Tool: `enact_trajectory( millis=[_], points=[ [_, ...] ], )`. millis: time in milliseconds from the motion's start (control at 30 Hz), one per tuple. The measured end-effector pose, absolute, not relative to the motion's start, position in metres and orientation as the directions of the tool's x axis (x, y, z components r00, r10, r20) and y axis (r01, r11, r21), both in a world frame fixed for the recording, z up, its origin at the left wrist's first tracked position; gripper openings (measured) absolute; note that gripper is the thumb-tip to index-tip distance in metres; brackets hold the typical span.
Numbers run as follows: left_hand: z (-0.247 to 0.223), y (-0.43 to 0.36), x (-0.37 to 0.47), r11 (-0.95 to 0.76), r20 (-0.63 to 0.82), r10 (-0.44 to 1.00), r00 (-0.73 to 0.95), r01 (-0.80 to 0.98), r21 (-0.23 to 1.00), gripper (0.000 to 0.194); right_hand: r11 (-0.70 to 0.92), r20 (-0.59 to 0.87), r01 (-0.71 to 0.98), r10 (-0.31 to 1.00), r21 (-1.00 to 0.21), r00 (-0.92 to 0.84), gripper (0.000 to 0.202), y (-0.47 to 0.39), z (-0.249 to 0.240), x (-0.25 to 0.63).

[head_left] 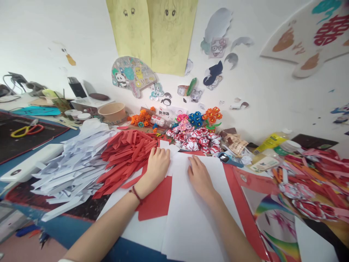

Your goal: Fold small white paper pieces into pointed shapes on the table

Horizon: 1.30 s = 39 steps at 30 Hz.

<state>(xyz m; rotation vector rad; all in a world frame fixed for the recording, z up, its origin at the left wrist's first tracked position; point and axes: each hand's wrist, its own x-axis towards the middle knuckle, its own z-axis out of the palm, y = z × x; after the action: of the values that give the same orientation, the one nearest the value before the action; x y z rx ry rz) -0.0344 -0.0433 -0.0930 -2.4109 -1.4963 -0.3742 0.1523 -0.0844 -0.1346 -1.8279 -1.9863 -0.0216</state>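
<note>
While your right hand [200, 178] lies over the upper part of a white sheet [188, 222], its fingers are loosely bent and apart from the thumb, with nothing visible caught between them. Your left hand [158, 165] is curled just beside that sheet's upper left edge, knuckles up — its fingertips are hidden, so I cannot tell whether it pinches any paper. A small white piece of paper [164, 144] shows just beyond your left knuckles, and your left wrist wears a dark red bracelet [135, 193].

The white sheet runs from beyond your right fingers back toward you, between your forearms and partly under the right one. Red paper [156, 203] shows on its left, below your left hand. Further left lie a pile of red folded strips [128, 149] and, beside it, a larger pile of white folded strips [73, 167]. Beyond your hands sit red-and-white flowers [201, 140] near the wall, with a small blue device [230, 160] to their right. Scissors [27, 131] with yellow and red handles lie at the far left — well apart from your hands.
</note>
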Motion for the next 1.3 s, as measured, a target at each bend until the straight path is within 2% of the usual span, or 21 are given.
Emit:
enact_trajectory(
  millis=[100, 200, 267, 333, 400, 467, 500, 600, 700, 800, 933, 1133, 1233, 1300],
  points=[
    [-0.091, -0.045, -0.033, -0.414, 0.282, 0.866, 0.412, 0.909, -0.058, 0.015, 0.138, 0.330, 0.954, 0.943, -0.267, -0.044, 0.043, -0.085, -0.135, 0.152],
    [-0.089, -0.047, -0.032, -0.393, 0.235, 0.890, 0.390, 0.919, -0.038, 0.015, 0.143, 0.336, 0.941, 0.941, -0.308, -0.033, 0.042, -0.086, -0.134, 0.152],
    [-0.085, -0.048, -0.032, -0.382, 0.230, 0.896, 0.379, 0.924, -0.036, 0.014, 0.143, 0.341, 0.910, 0.940, -0.390, -0.001, 0.040, -0.086, -0.132, 0.151],
    [-0.081, -0.049, -0.032, -0.390, 0.233, 0.892, 0.387, 0.920, -0.037, 0.014, 0.170, 0.340, 0.831, 0.940, -0.529, 0.023, 0.036, -0.085, -0.127, 0.149],
    [-0.078, -0.052, -0.032, -0.462, 0.272, 0.848, 0.455, 0.886, -0.044, 0.014, 0.198, 0.308, 0.663, 0.950, -0.722, 0.052, 0.033, -0.084, -0.122, 0.146],
    [-0.076, -0.055, -0.031, -0.583, 0.375, 0.736, 0.564, 0.809, -0.071, 0.016, 0.170, 0.217, 0.367, 0.972, -0.914, 0.090, 0.040, -0.083, -0.115, 0.143],
    [-0.076, -0.057, -0.031, -0.639, 0.432, 0.665, 0.609, 0.763, -0.092, 0.018, 0.131, 0.151, 0.190, 0.984, -0.973, 0.095, 0.045, -0.082, -0.113, 0.141],
    [-0.079, -0.060, -0.029, -0.742, 0.507, 0.508, 0.696, 0.653, -0.153, 0.020, 0.005, -0.006, -0.224, 0.999, -0.974, 0.050, 0.049, -0.082, -0.108, 0.140],
    [-0.083, -0.060, -0.027, -0.791, 0.462, 0.457, 0.760, 0.585, -0.179, 0.019, -0.026, -0.052, -0.358, 0.997, -0.933, 0.063, 0.037, -0.082, -0.108, 0.142],
    [-0.086, -0.059, -0.026, -0.803, 0.412, 0.468, 0.782, 0.571, -0.171, 0.015, -0.037, -0.073, -0.320, 0.992, -0.947, 0.102, 0.034, -0.080, -0.112, 0.143],
    [-0.088, -0.059, -0.024, -0.805, 0.348, 0.498, 0.794, 0.573, -0.154, 0.012, -0.069, -0.090, -0.224, 0.992, -0.972, 0.086, 0.038, -0.078, -0.116, 0.144],
    [-0.085, -0.062, -0.023, -0.779, 0.325, 0.547, 0.772, 0.611, -0.141, 0.010, -0.068, -0.074, -0.148, 0.996, -0.987, 0.040, 0.044, -0.078, -0.117, 0.143],
    [-0.082, -0.061, -0.024, -0.719, 0.337, 0.618, 0.710, 0.684, -0.122, 0.009, -0.059, -0.059, 0.023, 0.998, -0.998, 0.000, 0.048, -0.080, -0.116, 0.146],
    [-0.080, -0.060, -0.026, -0.686, 0.341, 0.655, 0.674, 0.720, -0.106, 0.009, -0.023, -0.016, 0.230, 0.999, -0.973, 0.035, 0.050, -0.081, -0.114, 0.150]
  ],
)
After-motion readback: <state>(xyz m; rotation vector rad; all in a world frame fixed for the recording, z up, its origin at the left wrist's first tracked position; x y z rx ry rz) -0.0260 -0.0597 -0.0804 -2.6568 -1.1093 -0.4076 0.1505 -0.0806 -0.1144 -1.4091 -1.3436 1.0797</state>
